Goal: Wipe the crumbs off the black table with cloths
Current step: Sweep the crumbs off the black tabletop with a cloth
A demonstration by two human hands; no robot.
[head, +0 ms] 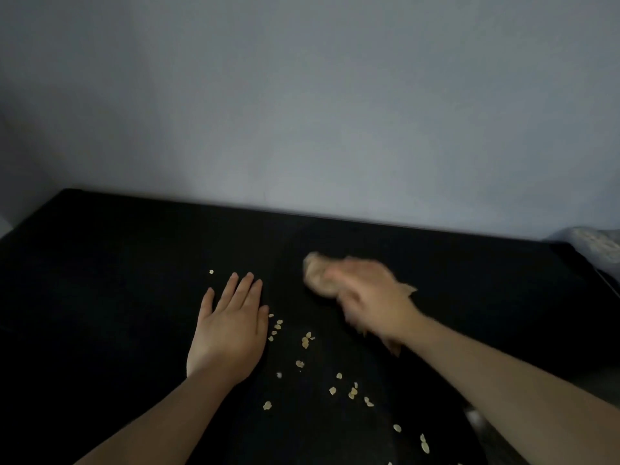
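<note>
Left hand is lying flat, palm down, on the black table, at about 7 o'clock from frame centre. Its fingers are stretching straight and slightly spread, pointing to 12 o'clock and holding nothing.

Right hand is sitting at 3 o'clock of the left hand, apart from it, on top of a tan cloth. Its fingers are curling down over the bunched cloth and holding it against the tabletop. Hand and cloth are both showing blur, so the finer grip detail is not readable. The cloth is sticking out past the fingertips toward 10 o'clock, and more of it is poking out by the wrist at 3 and 5 o'clock of the hand.

Crumbs, pale flakes, are lying scattered on the table between the two forearms. They are starting just beside the left hand's thumb side and trailing down toward 5 o'clock, to the bottom edge of frame. One lone crumb is lying at 11 o'clock of the left hand, near the little finger's tip.

A grey wall is running along the table's far edge at 12 o'clock. A pale blurry object is sitting at the table's far right, at 3 o'clock, too cut off to identify.
</note>
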